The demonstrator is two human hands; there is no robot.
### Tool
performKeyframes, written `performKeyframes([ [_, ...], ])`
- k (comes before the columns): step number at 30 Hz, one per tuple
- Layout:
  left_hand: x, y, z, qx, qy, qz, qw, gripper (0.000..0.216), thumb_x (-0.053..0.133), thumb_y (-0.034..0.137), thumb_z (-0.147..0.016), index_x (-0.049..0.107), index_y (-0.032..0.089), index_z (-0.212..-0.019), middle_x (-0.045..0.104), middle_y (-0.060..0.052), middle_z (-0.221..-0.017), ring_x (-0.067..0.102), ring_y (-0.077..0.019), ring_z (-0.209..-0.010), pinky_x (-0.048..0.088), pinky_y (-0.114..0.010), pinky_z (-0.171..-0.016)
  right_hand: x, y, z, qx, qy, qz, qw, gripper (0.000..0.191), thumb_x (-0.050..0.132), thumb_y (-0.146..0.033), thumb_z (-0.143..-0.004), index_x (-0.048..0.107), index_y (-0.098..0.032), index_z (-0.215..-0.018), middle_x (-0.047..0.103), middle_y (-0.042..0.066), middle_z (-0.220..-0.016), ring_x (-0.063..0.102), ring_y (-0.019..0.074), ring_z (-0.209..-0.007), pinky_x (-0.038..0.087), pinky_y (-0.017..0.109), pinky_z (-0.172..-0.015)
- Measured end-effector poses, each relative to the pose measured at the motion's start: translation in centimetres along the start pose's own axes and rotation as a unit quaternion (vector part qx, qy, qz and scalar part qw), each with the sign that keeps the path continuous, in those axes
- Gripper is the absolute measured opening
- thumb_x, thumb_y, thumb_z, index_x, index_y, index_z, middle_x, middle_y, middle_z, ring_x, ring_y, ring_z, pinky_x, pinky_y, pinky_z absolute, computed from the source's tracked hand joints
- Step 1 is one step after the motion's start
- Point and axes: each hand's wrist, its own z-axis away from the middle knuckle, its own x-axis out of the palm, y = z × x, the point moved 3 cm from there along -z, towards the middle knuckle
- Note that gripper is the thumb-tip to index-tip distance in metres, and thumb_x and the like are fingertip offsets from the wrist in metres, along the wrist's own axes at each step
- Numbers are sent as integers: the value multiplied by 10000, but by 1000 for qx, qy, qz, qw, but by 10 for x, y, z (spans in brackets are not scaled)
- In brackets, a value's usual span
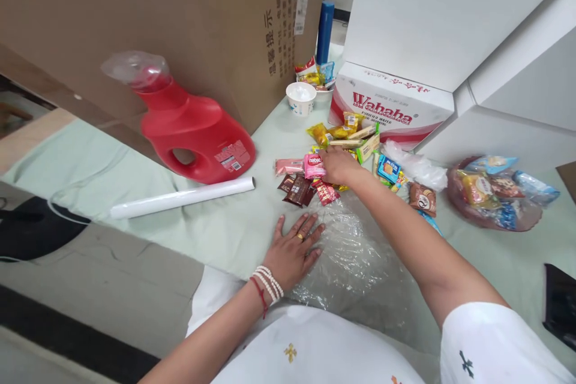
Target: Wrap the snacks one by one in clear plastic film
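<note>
Surface: pale green cloth (216,234), evenly lit.
Behind: big cardboard sheet (180,12), leaning.
Right: white blocks (432,6).
Left edge: grey floor (112,288).

Single head view, looking forward and down from above the person's chest, close over the counter (216,234); red detergent jug (193,132) sits far-left of frame centre.

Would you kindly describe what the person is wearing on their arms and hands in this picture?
Both arms are bare below short white sleeves; the right sleeve bears a small dark cross-shaped motif. The left hand has a gold ring on one finger. The left wrist carries several strands of white beads and a thin red cord. The right hand shows no jewellery.
</note>
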Motion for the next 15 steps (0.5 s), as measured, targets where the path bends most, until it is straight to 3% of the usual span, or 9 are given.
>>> performKeyframes([
  [4, -1, -1, 0, -10, -5, 3, 1000, 541, 426, 451, -1026, 404, 327, -1553, 421, -83, -1623, 406, -294, -1491, 91, -681, -1240, -9, 1, 8, 9, 18, 2, 1000, 599, 759, -199, -787, 560, -80, -1339, 608, 232, -1305, 542, 374, -1216, 448, 448, -990],
  [9, -5, 0, -1, -56, 3, 8, 998, 641, 470, 529, -990, 384, 278, -1573, 404, -157, -1620, 391, -361, -1489, 48, -736, -1210, -31, 24, 78, 23, 112, -59, 992, 588, 715, -290, -810, 543, -109, -1343, 654, 183, -1207, 596, 332, -1079, 462, 383, -901],
  [12, -5, 1, 0, -62, 5, 6, 998, 680, 494, 571, -966, 385, 283, -1573, 385, -145, -1632, 313, -371, -1528, -18, -740, -1208, -12, 23, 135, -8, 48, -152, 987, 418, 682, -292, -817, 620, -193, -1218, 694, 77, -998, 626, 239, -840, 460, 306, -731],
  [15, -5, -1, 3, -51, 1, -2, 999, 706, 514, 590, -949, 375, 299, -1576, 361, -118, -1649, 265, -366, -1549, -41, -725, -1216, 27, 11, 180, 2, 19, -171, 985, 575, 731, -232, -757, 594, -198, -1315, 691, 106, -1088, 634, 269, -956, 469, 324, -789],
])
